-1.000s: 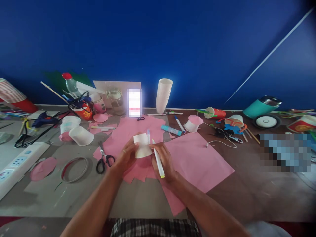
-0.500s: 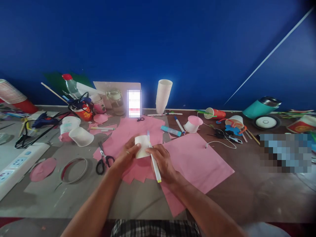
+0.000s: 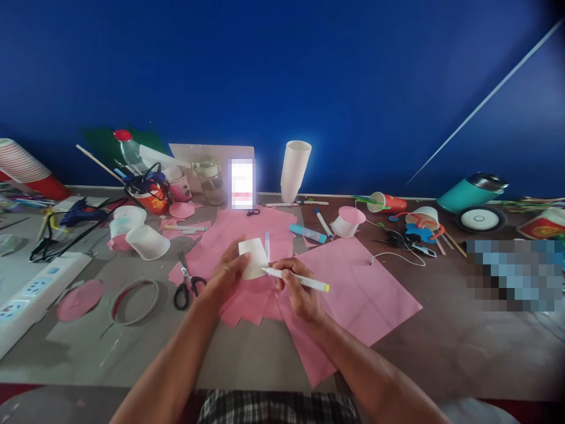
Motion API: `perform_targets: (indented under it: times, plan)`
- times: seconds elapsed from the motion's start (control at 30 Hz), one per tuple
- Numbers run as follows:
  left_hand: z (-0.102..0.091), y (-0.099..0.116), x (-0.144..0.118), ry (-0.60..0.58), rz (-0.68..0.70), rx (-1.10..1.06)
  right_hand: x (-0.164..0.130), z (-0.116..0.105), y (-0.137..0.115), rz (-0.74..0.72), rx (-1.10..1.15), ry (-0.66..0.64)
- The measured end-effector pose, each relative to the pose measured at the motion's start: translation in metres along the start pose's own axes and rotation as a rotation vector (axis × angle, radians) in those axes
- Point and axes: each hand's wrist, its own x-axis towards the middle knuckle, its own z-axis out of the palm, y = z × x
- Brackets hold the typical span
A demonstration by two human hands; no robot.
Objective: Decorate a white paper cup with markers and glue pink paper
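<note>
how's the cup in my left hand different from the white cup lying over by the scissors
The cup in your left hand, the held cup, is off the table, and a white marker in your right hand has its tip at the cup's side. The lying cup rests untouched on its side on the table, left of the scissors, its open mouth facing left. Both are plain white paper cups.

- Grey-brown worktable (image 3: 247,359), cluttered
- Large pink paper sheet (image 3: 362,294)
- Black-handled scissors (image 3: 188,282)
- Tipped white paper cup (image 3: 148,242)
- White power strip (image 3: 30,291)
- Tall stack of white cups (image 3: 295,169)
</note>
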Motion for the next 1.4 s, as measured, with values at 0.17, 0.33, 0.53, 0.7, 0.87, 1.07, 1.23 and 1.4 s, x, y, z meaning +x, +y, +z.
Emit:
perform_targets:
  times: [0.17, 0.33, 0.53, 0.7, 0.87, 1.07, 1.23, 1.4]
  plan:
    - [0.0023, 0.0004, -0.001, -0.007, 0.005, 0.022, 0.0011, 0.0017, -0.0015, 0.063, -0.032, 0.013]
    - [-0.0005, -0.0014, 0.0003, -0.011, -0.008, 0.032, 0.0021, 0.0023, -0.0054, 0.08, -0.064, 0.017]
    - [-0.0047, -0.0023, 0.0007, -0.027, -0.008, 0.054, 0.0004, 0.0029, 0.0004, 0.094, -0.04, 0.003]
    - [-0.0013, -0.0004, -0.0011, -0.025, -0.001, 0.052, 0.0, 0.0047, 0.0026, 0.111, -0.024, -0.008]
    - [-0.0013, -0.0004, -0.0009, -0.034, -0.016, 0.037, 0.0007, 0.0042, 0.0019, 0.087, -0.016, 0.073]
    - [-0.001, 0.0, -0.0013, -0.04, -0.013, 0.034, 0.0013, 0.0027, -0.002, 0.127, 0.044, 0.048]
    - [0.0014, 0.002, -0.0031, -0.029, -0.005, 0.046, 0.0024, 0.0033, -0.0064, 0.092, -0.034, 0.022]
    - [0.0017, 0.0017, -0.0029, -0.022, -0.015, 0.033, 0.0022, 0.0032, -0.0023, 0.097, -0.048, 0.048]
